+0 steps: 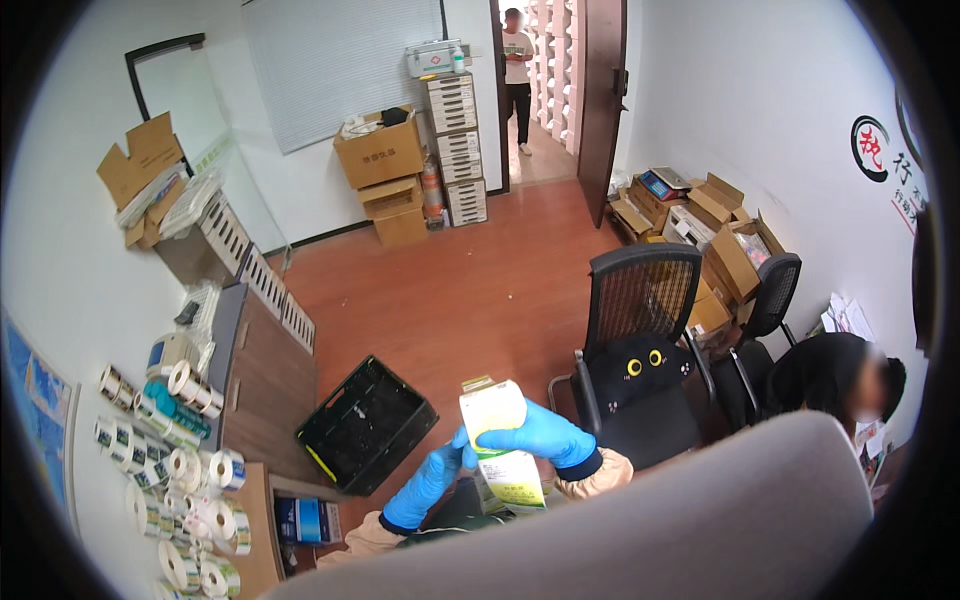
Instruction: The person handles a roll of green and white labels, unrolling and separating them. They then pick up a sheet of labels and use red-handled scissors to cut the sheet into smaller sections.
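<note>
My right hand (551,436), in a blue glove, grips a white, green and yellow printed carton (491,409) from its right side, thumb across the front. The gloved fingers of my left hand (431,480) close on the carton's left edge. A second printed piece of packaging (514,484) in similar colours hangs just below my right thumb; I cannot tell whether it is joined to the carton. A black plastic crate (367,427) lies on the floor to the left of my hands. Its inside shows small pale scraps.
A large grey curved surface (637,525) blocks the lower foreground. Black office chairs (641,405) stand at right, with a person (817,375) bent over there. Label rolls (191,465) crowd the left side. Cardboard boxes (379,157) line the back wall; another person (517,67) stands beyond the open door.
</note>
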Motion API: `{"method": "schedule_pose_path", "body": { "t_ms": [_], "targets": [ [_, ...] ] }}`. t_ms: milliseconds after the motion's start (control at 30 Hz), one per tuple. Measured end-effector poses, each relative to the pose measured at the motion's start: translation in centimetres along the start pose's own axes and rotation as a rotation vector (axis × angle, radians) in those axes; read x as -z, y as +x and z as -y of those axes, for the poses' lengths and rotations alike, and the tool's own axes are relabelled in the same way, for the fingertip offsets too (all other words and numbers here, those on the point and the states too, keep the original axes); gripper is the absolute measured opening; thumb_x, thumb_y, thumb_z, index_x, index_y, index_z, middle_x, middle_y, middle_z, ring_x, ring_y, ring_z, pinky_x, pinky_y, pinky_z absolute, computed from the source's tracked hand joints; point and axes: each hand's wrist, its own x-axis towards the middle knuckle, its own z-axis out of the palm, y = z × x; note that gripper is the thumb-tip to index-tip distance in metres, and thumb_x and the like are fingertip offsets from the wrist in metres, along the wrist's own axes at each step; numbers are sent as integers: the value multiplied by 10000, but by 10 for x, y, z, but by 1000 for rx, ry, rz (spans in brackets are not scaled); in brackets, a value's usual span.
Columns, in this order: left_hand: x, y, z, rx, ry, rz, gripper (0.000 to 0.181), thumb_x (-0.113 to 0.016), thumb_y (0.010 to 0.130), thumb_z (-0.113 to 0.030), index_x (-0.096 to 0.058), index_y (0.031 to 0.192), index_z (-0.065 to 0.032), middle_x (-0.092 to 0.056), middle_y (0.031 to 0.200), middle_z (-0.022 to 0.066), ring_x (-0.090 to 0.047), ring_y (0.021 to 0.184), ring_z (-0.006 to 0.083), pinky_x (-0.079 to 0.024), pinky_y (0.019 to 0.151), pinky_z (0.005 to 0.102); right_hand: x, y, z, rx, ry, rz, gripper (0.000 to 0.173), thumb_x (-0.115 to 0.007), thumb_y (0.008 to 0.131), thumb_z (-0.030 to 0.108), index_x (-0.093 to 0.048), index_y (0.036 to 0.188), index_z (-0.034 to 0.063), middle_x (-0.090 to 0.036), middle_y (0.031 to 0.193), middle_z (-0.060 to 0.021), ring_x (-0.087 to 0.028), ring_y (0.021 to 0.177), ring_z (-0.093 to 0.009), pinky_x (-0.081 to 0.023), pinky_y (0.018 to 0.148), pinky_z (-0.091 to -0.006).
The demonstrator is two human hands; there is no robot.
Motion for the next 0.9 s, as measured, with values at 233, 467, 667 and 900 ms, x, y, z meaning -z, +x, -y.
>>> {"method": "schedule_pose_path", "body": {
  "t_ms": [233, 467, 667, 900],
  "targets": [
    [-32, 203, 6, 303, -252, 460, 1232, -381, 671, -927, -253, 1490, -17, -434, 1404, 226, -436, 1302, 325, -374, 1081, 427, 129, 15, -13, -27, -413, -260, 370, -727, 816, 166, -623, 1127, -5, -690, 987, -97, -652, 919, -176, -525, 805, -330],
    [-63, 235, 67, 838, -169, 716, 713, -616, 808, -389, -373, 1371, -25, -535, 1218, 157, -388, 1328, 362, -321, 1093, 515, 104, -78, -81, 97, 108, -663, 612, -673, 808, 42, -408, 1360, 38, -576, 1138, -80, -611, 968, -201, -511, 853, -344],
    [-156, 184, 105, 1398, 325, 1232, 363, -599, 870, -101, -484, 1210, -50, -585, 1002, 105, -617, 806, 193, -527, 659, 296, -19, -175, -142, 790, 368, -865, 952, -767, 753, 10, -204, 1517, 83, -338, 1508, -100, -309, 1392, -214, -242, 1132, -347],
    [-308, -4, 162, 1168, 549, 2026, 607, -627, 919, -211, -347, 1428, -35, -417, 1417, 147, -539, 1141, 230, -466, 908, 321, -190, -305, -164, 699, 82, -1163, 445, -696, 857, 94, -541, 1260, -14, -629, 1182, -146, -621, 1060, -240, -476, 966, -374]
  ]
}}
